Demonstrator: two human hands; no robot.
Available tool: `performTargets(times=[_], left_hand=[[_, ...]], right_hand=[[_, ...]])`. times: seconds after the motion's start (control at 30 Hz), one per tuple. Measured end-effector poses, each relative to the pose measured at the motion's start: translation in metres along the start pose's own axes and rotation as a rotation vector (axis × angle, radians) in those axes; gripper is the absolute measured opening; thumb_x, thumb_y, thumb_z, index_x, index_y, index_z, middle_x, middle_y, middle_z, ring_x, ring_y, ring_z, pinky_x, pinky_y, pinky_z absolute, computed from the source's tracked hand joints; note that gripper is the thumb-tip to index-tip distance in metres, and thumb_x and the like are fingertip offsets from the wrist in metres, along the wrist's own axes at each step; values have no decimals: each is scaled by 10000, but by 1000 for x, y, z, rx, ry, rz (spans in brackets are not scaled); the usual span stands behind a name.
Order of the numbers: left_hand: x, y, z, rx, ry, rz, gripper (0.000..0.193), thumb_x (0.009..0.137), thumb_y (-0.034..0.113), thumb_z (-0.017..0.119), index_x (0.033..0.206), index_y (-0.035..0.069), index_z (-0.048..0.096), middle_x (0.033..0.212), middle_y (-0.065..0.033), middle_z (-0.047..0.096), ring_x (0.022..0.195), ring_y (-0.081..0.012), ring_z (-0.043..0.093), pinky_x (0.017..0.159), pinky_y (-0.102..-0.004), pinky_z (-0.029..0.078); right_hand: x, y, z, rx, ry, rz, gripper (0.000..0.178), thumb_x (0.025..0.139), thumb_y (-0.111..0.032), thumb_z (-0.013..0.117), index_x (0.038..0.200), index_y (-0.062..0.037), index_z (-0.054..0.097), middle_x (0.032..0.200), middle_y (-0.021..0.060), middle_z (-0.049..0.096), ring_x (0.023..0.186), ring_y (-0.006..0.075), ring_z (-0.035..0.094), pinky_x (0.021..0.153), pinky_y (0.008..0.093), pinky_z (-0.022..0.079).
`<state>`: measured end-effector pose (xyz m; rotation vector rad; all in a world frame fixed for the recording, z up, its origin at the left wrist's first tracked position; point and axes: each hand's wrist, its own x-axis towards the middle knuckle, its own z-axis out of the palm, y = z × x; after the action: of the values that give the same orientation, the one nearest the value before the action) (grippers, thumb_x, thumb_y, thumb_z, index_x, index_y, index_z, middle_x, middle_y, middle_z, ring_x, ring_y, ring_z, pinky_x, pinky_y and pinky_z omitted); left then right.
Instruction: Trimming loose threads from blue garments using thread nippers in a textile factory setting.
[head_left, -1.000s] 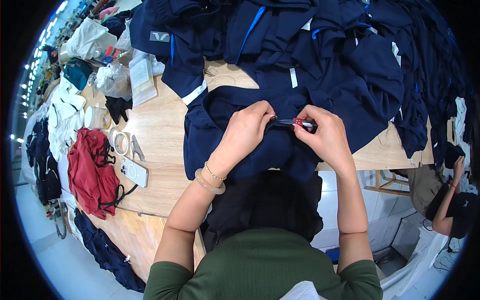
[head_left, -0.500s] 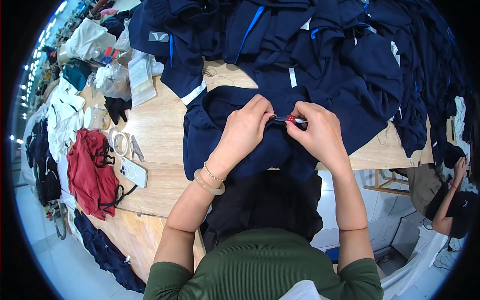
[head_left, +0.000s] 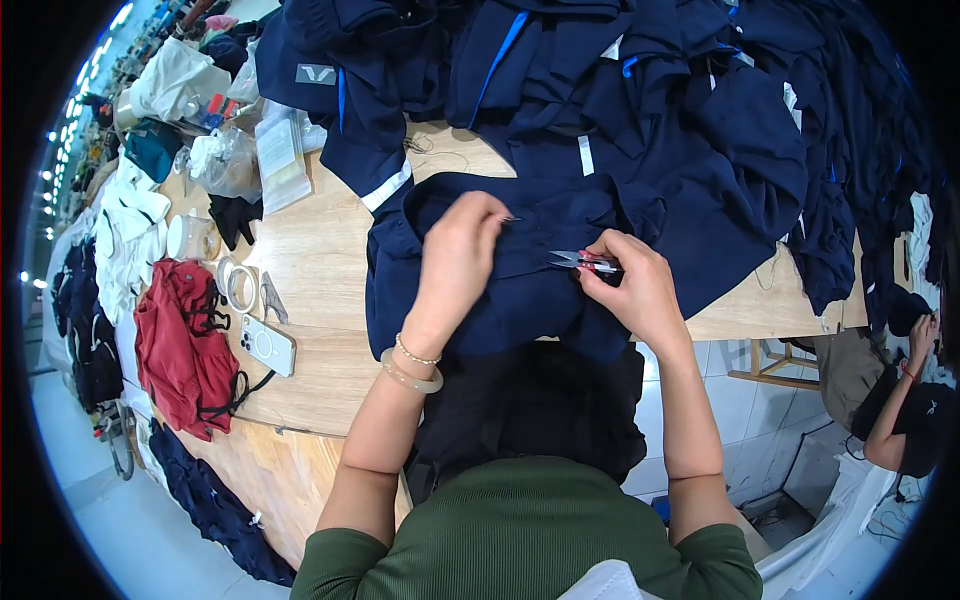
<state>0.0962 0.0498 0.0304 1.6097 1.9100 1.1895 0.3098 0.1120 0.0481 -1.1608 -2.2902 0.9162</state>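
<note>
A navy garment is spread in front of me at the table's near edge, its opening toward the far side. My right hand is closed around small thread snips, whose metal blades stand apart and point left over the cloth. Above the garment's left part is my left hand, thumb and fingers pinched together. A thin pale sliver shows at its fingertips, too small to name. Two bracelets circle my left wrist.
Navy garments are heaped along the far side and right. Left on the wooden table lie a phone, tape rolls, a red garment and plastic bags. Another person is at far right.
My left hand has pulled back to the left, away from the snips. My right hand has moved slightly toward me, and the snips' blades now show uncovered.
</note>
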Motion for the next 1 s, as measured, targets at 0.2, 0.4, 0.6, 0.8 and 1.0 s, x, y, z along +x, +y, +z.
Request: performTargets(times=[0.2,0.4,0.6,0.8,1.0], left_hand=[[-7,0,-21,93,412,-77,158,868,-63,559,999,-3,624,923,-103,596,836,-225,622,693,-309,497],[-18,18,19,-33,-167,27,169,778,24,717,926,10,637,914,-61,566,777,-151,556,645,-271,454],[-22,-4,37,-440,-82,-258,41,840,-8,663,868,-4,634,778,-37,642,696,-70,570,658,-216,459],[-29,-8,26,-718,-66,-446,73,902,3,618,960,1,574,839,-23,658,755,-61,601,653,-180,449],[-33,-7,14,-871,247,-401,234,923,17,586,1136,25,488,924,-66,665,786,-72,586,687,-184,440]], right_hand=[[-12,18,4,380,53,100,148,786,-62,685,907,-11,618,851,68,659,780,142,636,721,253,482],[-13,26,11,723,157,131,142,874,-42,643,997,21,607,897,21,641,821,52,588,733,186,454],[-10,14,25,463,57,145,383,835,-99,714,1196,-58,594,845,58,629,749,101,583,713,234,470],[-12,15,23,411,52,184,434,797,-152,761,1192,-71,602,974,90,695,887,156,671,798,261,497],[-13,16,25,456,38,195,379,827,-126,724,1184,-81,606,933,79,683,855,138,655,782,254,487]])
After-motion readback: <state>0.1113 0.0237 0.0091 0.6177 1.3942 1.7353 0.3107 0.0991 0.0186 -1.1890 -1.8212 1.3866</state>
